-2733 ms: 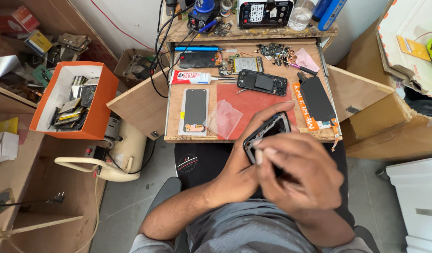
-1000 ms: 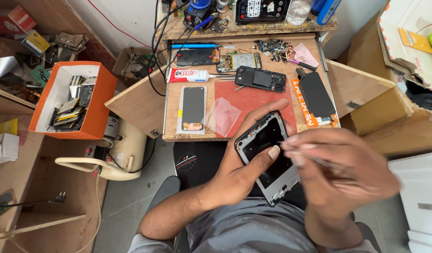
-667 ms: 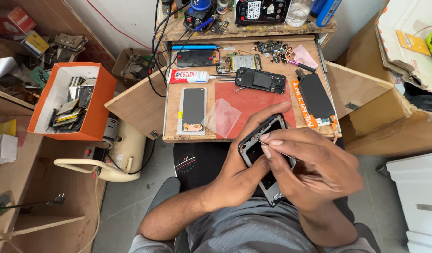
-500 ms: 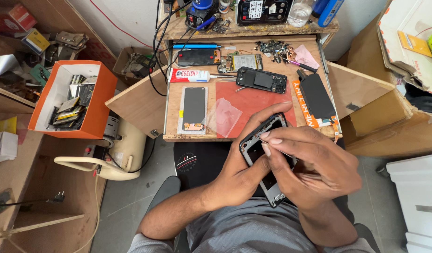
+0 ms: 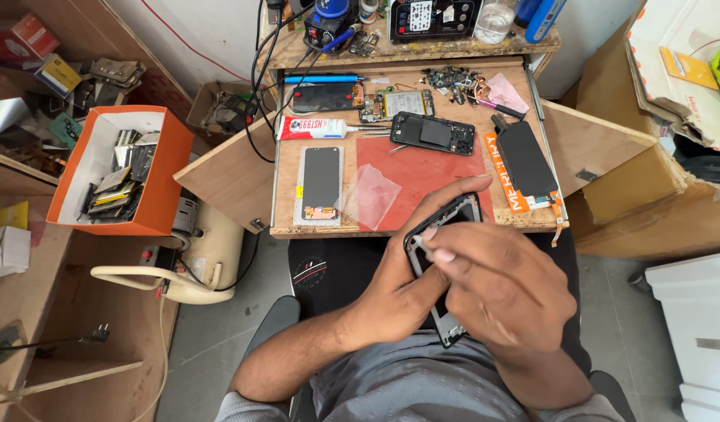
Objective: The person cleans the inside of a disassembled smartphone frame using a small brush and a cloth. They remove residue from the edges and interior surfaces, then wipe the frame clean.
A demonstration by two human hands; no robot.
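Phone frame (image 5: 447, 227), above the lap, is cradled in the curled left hand (image 5: 399, 285); its top edge is worked by the right hand (image 5: 497, 285), fingers pinched. Too much pressure could bend the frame.

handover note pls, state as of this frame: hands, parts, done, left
Left hand: grips the black phone frame from below, above the lap.
Right hand: over the frame, fingertips pinched at its upper left edge; whether it holds a tool I cannot tell.
On the bench: loose screen panel, clear film on the red mat, opened phone back, glue tube.
Done: frame stripped of its screen.
Left: screen not yet on the frame.
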